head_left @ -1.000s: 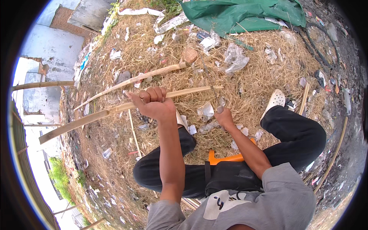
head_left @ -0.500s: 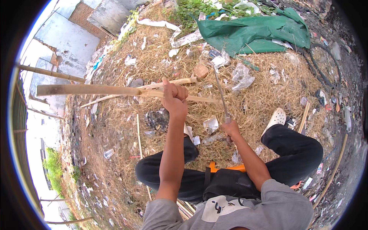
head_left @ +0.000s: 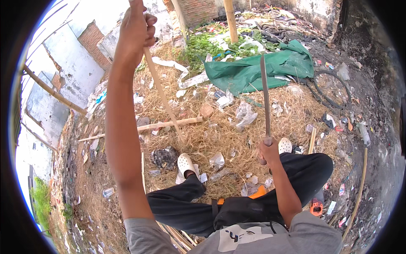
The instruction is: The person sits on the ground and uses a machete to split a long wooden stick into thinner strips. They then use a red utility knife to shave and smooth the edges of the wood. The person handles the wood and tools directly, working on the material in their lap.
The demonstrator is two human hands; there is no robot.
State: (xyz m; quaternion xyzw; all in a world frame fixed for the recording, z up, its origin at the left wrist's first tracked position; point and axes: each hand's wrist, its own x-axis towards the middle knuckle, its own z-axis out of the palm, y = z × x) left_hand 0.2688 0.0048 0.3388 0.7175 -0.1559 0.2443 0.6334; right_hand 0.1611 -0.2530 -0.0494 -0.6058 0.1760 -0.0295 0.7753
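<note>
My left hand (head_left: 137,29) is raised at the upper left, its fingers wrapped round a bamboo strip (head_left: 163,93). Below the fist the strip slants down to the right, its lower end at the dry grass; its upper part is hidden behind the hand or beyond the picture's edge. My right hand (head_left: 268,151) grips the handle of a machete (head_left: 267,101) above my bent right knee. The long, narrow blade points up and away, apart from the strip. Another bamboo piece (head_left: 169,123) lies on the grass between the two hands, beyond my left shoe (head_left: 186,164).
A green tarp (head_left: 258,74) lies ahead, with a black hose loop (head_left: 332,89) to its right. Litter and a dark lump (head_left: 165,157) dot the grass. Bamboo poles stand at the back (head_left: 231,21) and left (head_left: 55,93). An orange tool (head_left: 316,207) lies by my right side.
My left hand has risen up and left, swinging the bamboo strip from nearly level to steep. My right hand has moved slightly right, the machete blade turning more upright and away from the strip.
</note>
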